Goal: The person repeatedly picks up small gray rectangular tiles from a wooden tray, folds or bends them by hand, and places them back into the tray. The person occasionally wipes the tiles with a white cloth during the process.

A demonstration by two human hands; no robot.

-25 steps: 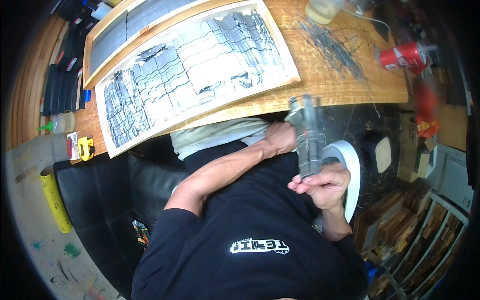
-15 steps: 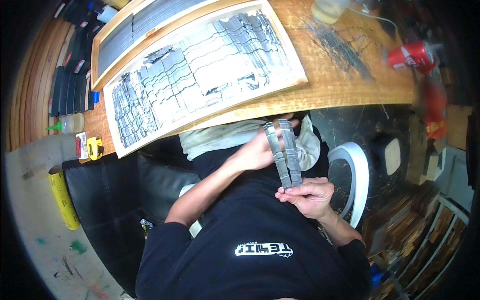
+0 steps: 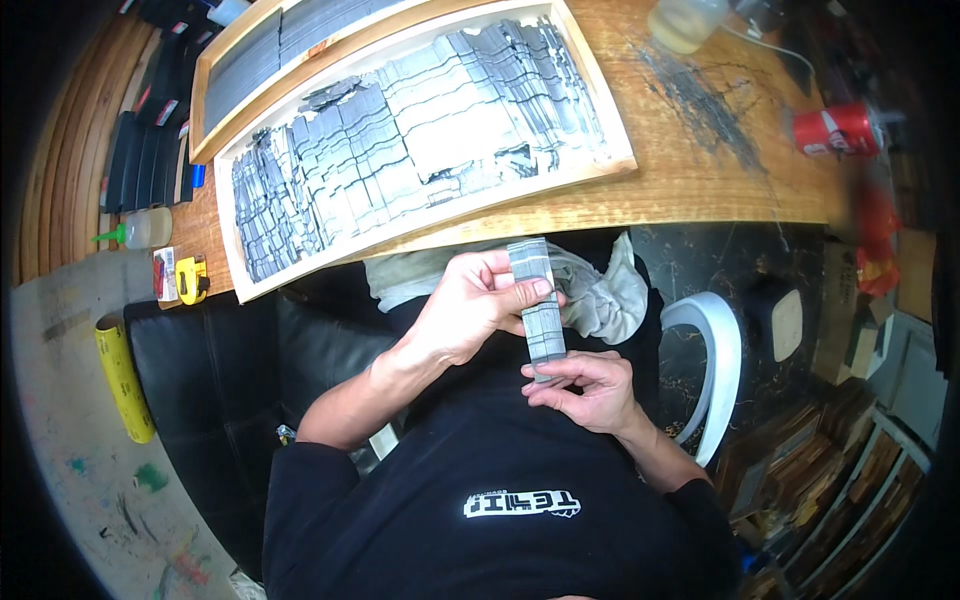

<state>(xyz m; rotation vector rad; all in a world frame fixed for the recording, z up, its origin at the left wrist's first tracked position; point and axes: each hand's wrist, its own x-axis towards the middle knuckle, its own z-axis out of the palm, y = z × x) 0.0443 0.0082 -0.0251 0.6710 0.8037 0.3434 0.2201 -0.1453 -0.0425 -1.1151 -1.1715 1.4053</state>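
Over my lap, in front of the table edge, both hands hold a narrow stack of thin grey strips (image 3: pixel 545 325) with dark and pale cross bands. My left hand (image 3: pixel 470 310) pinches it near its upper end, thumb across the face. The lower end sits between the thumb and fingers of my right hand (image 3: pixel 590 385). Beyond them on the table lies a wooden-framed tray (image 3: pixel 425 212) filled with rows of similar layered grey pieces, some ragged and broken. Behind it, a second wooden frame (image 3: pixel 205 120) holds smoother dark grey strips.
Dark slivers (image 3: pixel 700 105) are scattered on the wooden table (image 3: pixel 600 205). A red can (image 3: pixel 835 130) and a cup (image 3: pixel 685 25) stand at the right. On the left are a yellow tape measure (image 3: pixel 190 282) and a bottle with a green tip (image 3: pixel 145 230). A pale cloth (image 3: pixel 605 300) covers my lap.
The strips, spread into two separate bands before, are now together as one stack. My left hand has come round to grip its upper part, while my right hand keeps the lower end.
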